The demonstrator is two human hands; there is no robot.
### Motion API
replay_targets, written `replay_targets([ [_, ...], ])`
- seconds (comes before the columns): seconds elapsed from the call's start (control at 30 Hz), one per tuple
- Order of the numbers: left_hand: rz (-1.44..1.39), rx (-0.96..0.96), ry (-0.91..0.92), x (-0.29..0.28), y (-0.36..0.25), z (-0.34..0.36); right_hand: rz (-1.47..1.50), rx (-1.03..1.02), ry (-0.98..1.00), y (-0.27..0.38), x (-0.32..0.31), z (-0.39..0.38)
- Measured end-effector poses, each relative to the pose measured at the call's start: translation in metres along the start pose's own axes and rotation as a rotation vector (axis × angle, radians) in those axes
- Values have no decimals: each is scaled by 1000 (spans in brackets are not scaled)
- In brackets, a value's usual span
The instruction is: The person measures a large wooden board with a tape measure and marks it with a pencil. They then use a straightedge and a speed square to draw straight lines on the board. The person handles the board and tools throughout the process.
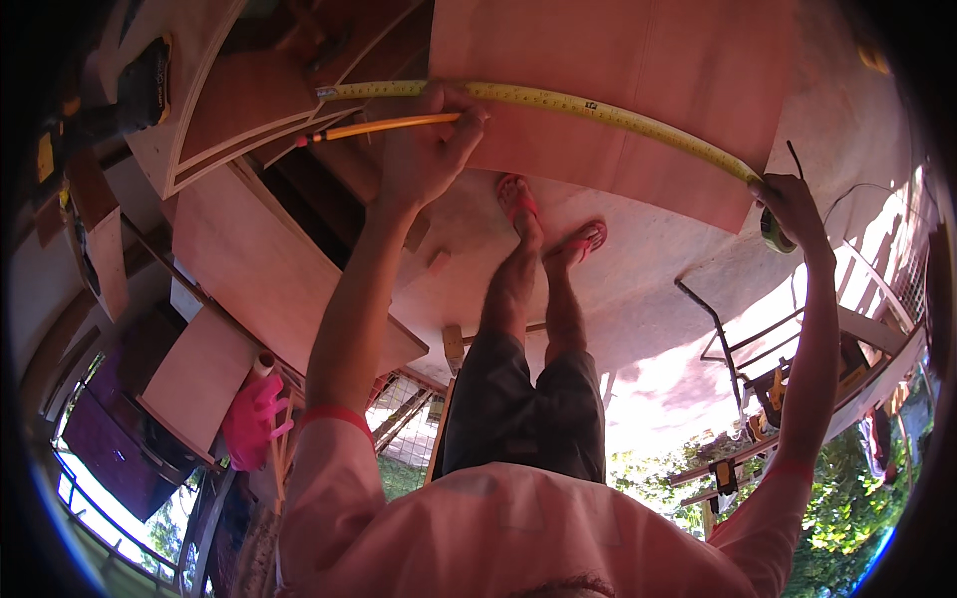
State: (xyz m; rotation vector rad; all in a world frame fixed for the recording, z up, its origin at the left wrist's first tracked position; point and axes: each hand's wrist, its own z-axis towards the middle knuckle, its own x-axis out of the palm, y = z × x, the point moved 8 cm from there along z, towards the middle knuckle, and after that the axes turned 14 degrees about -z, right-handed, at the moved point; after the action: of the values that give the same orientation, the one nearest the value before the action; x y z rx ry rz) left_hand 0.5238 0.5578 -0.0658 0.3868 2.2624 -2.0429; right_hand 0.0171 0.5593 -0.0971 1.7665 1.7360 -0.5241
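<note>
Both hands are closed: the left hand (424,149) pinches a yellow pencil (384,127) against the tape, the right hand (793,204) grips the tape case; a broad plywood sheet (638,90) is spanned near its lower edge by the yellow tape measure (598,110); open floor (648,299) is seen below, beside two sandalled feet (553,224).

left hand (424,149) holding pencil (384,126), tape measure (598,112) across plywood sheet (638,60)
</note>
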Motion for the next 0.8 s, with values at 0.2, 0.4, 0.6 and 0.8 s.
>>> replay_targets([
  [0.2,47,-128,-88,3,-12,6,1,-43,-43,8,-4,-1],
  [0.4,43,-6,-53,59,-40,12,-27,-110,-104,16,-11,0],
  [0.6,-177,72,-36,132,-59,4,24,-119,-137,12,-7,2],
  [0.8,-252,194,2,203,-77,5,59,-93,-159,9,-2,2],
])
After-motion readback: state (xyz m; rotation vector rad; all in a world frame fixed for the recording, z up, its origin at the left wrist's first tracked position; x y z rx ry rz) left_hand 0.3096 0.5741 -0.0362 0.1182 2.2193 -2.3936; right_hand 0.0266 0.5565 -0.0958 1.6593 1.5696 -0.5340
